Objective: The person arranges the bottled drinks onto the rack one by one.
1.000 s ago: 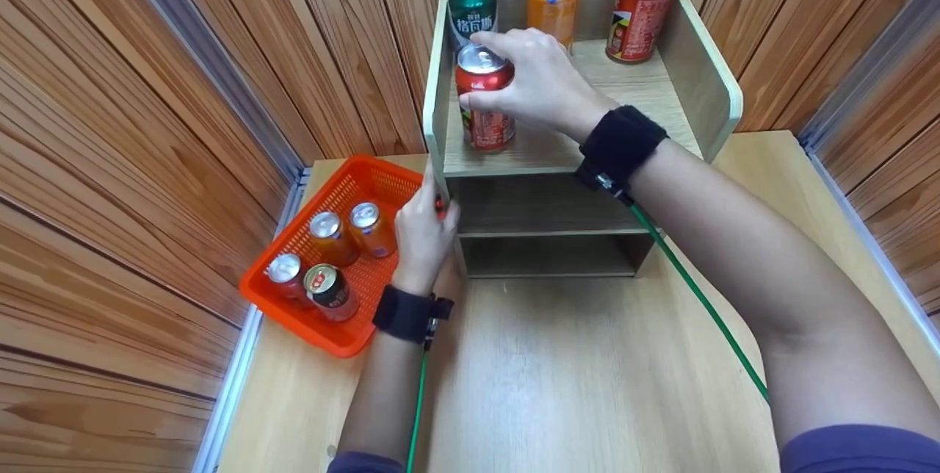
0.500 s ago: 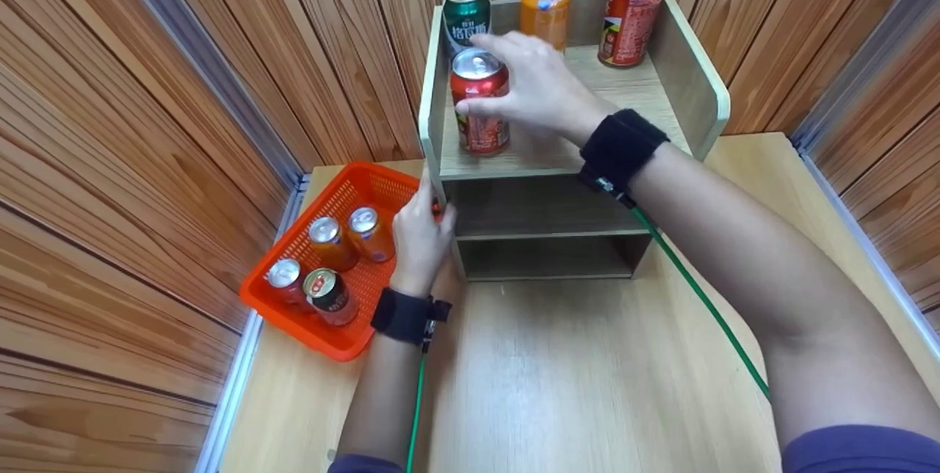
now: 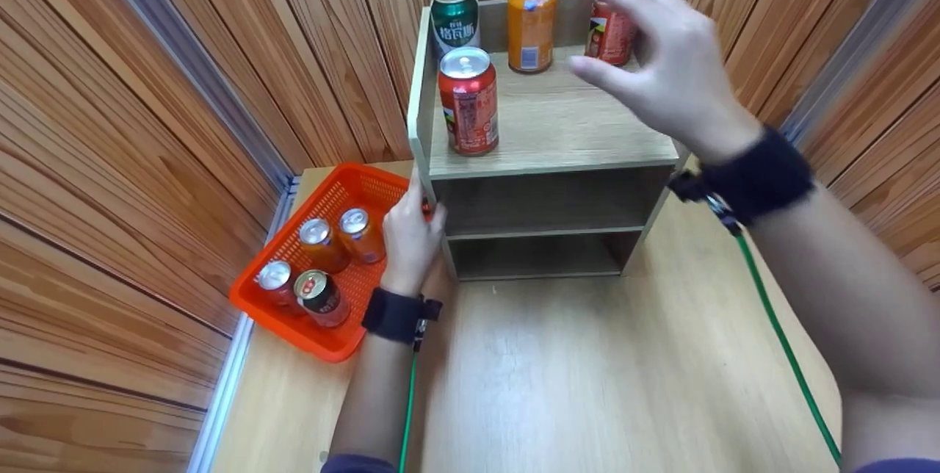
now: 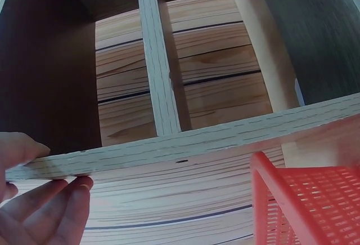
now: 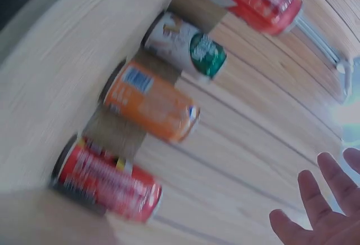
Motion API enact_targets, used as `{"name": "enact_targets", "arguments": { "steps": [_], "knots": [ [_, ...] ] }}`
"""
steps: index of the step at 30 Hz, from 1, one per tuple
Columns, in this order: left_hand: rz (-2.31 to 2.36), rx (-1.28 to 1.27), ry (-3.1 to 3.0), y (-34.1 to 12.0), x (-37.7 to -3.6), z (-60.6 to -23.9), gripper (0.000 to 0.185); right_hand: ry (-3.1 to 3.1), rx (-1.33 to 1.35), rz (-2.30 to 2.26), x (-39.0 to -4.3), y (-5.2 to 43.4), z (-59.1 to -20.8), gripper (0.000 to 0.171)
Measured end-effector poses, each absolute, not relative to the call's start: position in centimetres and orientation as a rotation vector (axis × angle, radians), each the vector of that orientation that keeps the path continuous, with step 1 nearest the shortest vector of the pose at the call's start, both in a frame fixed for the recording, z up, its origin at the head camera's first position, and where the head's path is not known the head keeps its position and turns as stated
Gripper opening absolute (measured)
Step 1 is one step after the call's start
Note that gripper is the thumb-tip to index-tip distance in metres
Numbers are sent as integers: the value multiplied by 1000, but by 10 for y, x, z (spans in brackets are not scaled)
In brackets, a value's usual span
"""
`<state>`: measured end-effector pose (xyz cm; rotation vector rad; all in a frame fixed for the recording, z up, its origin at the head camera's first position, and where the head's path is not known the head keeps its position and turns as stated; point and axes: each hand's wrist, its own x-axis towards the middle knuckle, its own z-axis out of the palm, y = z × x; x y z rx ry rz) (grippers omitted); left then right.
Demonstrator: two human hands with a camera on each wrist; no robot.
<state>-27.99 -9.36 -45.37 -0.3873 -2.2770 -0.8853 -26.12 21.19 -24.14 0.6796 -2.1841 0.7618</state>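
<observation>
My left hand (image 3: pixel 413 242) pinches the front edge of the wooden shelf unit's left side panel (image 4: pixel 129 156), thumb inside and fingers outside in the left wrist view. Above the right part of the top shelf (image 3: pixel 565 128), my right hand (image 3: pixel 672 65) hangs with fingers spread and holds nothing. A red can (image 3: pixel 470 102) stands upright at the top shelf's front left. Behind it, a green can (image 3: pixel 454 17) is at the back left and an orange can (image 3: pixel 532 21) in the back middle. Another red can (image 3: pixel 611 29) at the back right is partly hidden by my right hand.
An orange-red plastic basket (image 3: pixel 294 333) sits on the table left of the shelf unit. Inside are two orange cans (image 3: pixel 363 238), a red can and a dark-topped can (image 3: pixel 323 300). Wood-grain walls (image 3: pixel 147 164) enclose the table. Green cables (image 3: pixel 786 341) trail from both wrists.
My right hand has let go of the front left red can and moved right, away from it. That can stays standing. My left hand keeps its grip on the side panel.
</observation>
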Motion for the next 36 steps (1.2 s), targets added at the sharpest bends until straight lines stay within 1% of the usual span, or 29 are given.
{"name": "enact_targets", "arguments": {
  "steps": [4,8,13,18,20,23,27,32,36],
  "knots": [
    [-887,-378,-2295,-94,-280,-454,64,-2077,676,701,-248,244,-258,62],
    [-888,-360,-2312,-93,-280,-454,64,-2095,570,728,-239,272,-285,69],
    [-902,-361,-2309,-92,-279,-456,63,-2166,362,874,-233,293,-325,83],
    [-903,-370,-2300,-92,-280,-456,61,-2198,267,1096,-231,298,-379,101],
    [-900,-374,-2286,-92,-281,-454,61,-2225,227,1185,-233,297,-400,105],
    [-896,-389,-2273,-92,-282,-452,62,-2250,158,1261,-235,296,-425,105],
    [-890,-405,-2275,-91,-282,-453,63,-2240,120,1307,-235,296,-448,99],
    [-881,-390,-2265,-92,-279,-455,62,-2231,109,1354,-234,291,-465,94],
    [-879,-395,-2261,-93,-281,-454,62,-2293,46,1361,-237,285,-473,91]
  ]
}}
